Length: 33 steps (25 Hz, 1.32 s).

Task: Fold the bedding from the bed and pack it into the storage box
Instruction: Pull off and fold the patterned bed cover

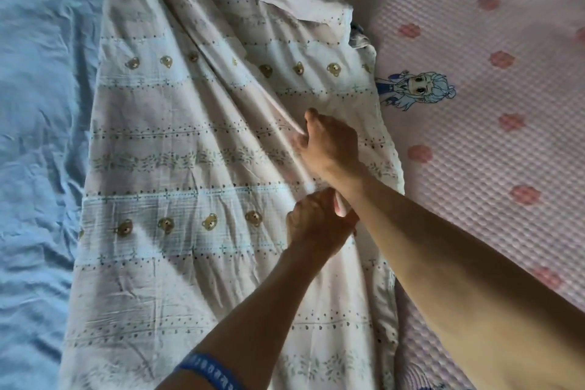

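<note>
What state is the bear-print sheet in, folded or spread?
Partly folded: the bear-print sheet lies as a long strip, wrinkled. Left hand and right hand pinch a raised ridge.

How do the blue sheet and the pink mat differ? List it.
The blue sheet is plain and creased; the pink mat has a quilted texture, pink blobs and a cartoon figure. The sheet lies left of the bear-print cover, the mat right of it. Both lie partly under that cover, whose raised fold the left hand and right hand grip.
</note>
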Tool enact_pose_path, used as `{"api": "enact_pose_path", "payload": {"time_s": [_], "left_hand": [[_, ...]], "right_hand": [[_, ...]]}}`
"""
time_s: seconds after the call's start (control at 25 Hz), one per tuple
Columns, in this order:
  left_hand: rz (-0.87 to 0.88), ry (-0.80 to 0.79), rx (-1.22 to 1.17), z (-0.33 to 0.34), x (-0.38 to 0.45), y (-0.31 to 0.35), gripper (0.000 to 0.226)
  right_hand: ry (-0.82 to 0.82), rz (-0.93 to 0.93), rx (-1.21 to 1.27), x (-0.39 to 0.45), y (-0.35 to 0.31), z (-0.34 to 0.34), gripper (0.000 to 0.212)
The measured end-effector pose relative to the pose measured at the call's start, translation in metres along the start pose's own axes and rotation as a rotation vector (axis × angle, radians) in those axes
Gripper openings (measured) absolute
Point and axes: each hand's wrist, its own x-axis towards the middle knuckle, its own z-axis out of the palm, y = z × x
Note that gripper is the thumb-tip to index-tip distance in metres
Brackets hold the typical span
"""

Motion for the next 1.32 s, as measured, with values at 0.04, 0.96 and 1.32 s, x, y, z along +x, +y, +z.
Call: {"api": "enact_pose_path", "payload": {"time_s": [0.04, 0.96, 1.32], "left_hand": [[0.012, 0.006, 0.021, 0.003, -0.003, 0.003, 0.031], [-0.053, -0.383, 0.051, 0.094, -0.136, 0.007, 0.031], [0.128, 0.105, -0.302, 0.087, -0.218, -0.117, 0.023]], "right_hand": [[-0.009, 0.026, 0.015, 0.005, 0.0, 0.001, 0.021], [-0.052, 0.568, 0.378, -0.214, 0.064, -0.002, 0.024], [-0.098, 0.67, 0.578, -0.339, 0.056, -0.008, 0.024]]}}
